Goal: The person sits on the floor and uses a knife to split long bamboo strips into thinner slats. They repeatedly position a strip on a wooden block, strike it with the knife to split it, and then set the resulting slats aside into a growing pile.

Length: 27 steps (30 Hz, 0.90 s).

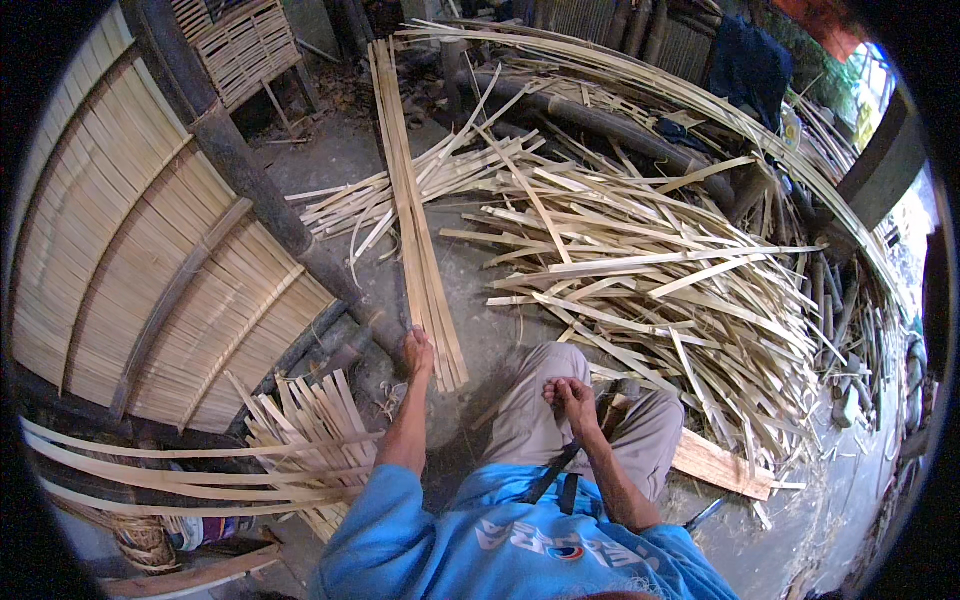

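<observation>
Our left hand (418, 352) grips the long bamboo strip bundle (415, 220) at frame centre, right hand (573, 395) fisted on our knee; strips could splay sideways.

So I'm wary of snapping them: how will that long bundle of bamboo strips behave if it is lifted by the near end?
The bundle of bamboo strips looks thin and long, so it would probably sag and fan apart. Likely light. The left hand rests only at its near end.

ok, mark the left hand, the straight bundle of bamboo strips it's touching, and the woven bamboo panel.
left hand (418, 352), head view, back of the hand.
bundle of bamboo strips (410, 200), head view, mid-length of the bundle.
woven bamboo panel (130, 260), head view, bare slatted face.
</observation>
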Tool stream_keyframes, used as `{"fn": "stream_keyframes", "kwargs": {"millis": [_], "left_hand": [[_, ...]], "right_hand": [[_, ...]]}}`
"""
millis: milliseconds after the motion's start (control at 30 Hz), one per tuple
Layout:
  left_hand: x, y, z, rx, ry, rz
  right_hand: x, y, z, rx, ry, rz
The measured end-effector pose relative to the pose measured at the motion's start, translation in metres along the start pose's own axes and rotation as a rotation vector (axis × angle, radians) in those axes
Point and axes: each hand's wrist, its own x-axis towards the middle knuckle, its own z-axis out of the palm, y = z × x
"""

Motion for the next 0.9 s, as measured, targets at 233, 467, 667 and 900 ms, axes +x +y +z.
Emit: {"fn": "stream_keyframes", "kwargs": {"millis": [233,467,667,900], "left_hand": [[0.001,-0.036,-0.005,-0.116,-0.041,-0.284],[0.018,-0.105,0.019,-0.418,-0.259,-0.588],[-0.04,-0.139,0.022,-1.052,-0.29,-0.546],[-0.043,-0.073,0.02,-1.02,-0.178,-0.899]], "right_hand": [[-0.004,-0.001,0.011,0.006,0.018,-0.008],[-0.008,-0.004,0.011,-0.068,0.11,0.022],[-0.024,-0.011,0.009,-0.037,0.106,-0.039],[-0.033,-0.005,-0.002,0.092,0.139,0.097]]}}
